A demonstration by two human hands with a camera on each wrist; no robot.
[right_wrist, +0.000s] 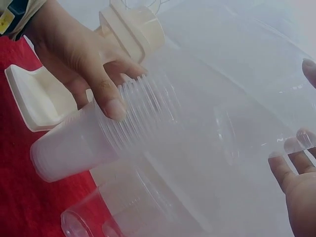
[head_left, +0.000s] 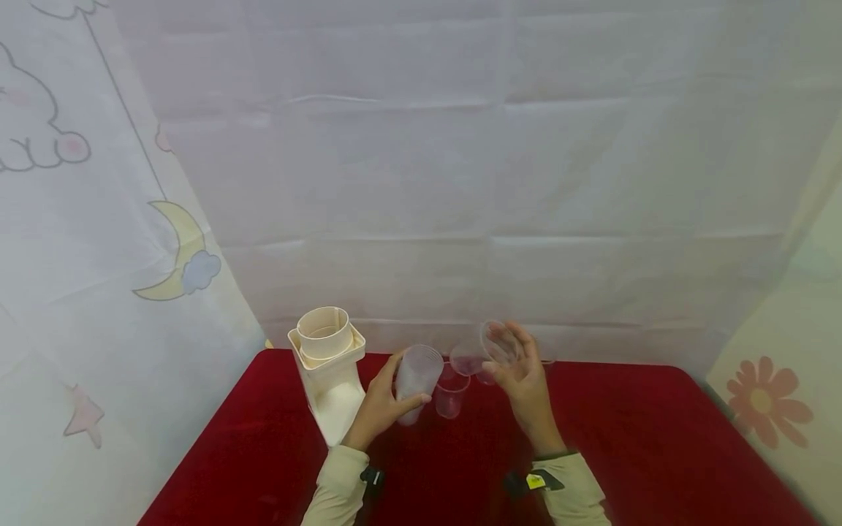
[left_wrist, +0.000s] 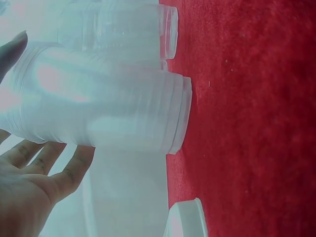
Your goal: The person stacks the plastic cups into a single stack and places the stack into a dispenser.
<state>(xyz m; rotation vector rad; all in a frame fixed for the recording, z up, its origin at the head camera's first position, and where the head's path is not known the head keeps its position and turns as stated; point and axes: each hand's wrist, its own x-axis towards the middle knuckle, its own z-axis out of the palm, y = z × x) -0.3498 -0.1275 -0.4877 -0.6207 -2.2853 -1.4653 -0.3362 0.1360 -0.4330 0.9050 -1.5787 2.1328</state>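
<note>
My left hand [head_left: 380, 408] grips a tilted stack of nested clear plastic cups [head_left: 419, 376], thumb on one side and fingers on the other. In the right wrist view the stack [right_wrist: 74, 145] shows many closely spaced rims. My right hand [head_left: 528, 394] holds a clear plastic cup [head_left: 498, 342] between thumb and fingers, raised and tipped on its side; its see-through wall [right_wrist: 252, 123] shows faintly in the right wrist view. Between the hands a single clear cup [head_left: 450, 400] stands upright on the red cloth.
Left of my left hand stands a cream-coloured plastic holder [head_left: 335, 394] with a round collar [head_left: 324, 332] on top. Further clear rims overlap behind the right hand. The red-covered table [head_left: 631, 438] meets a white sheet wall [head_left: 408, 183] at its back edge.
</note>
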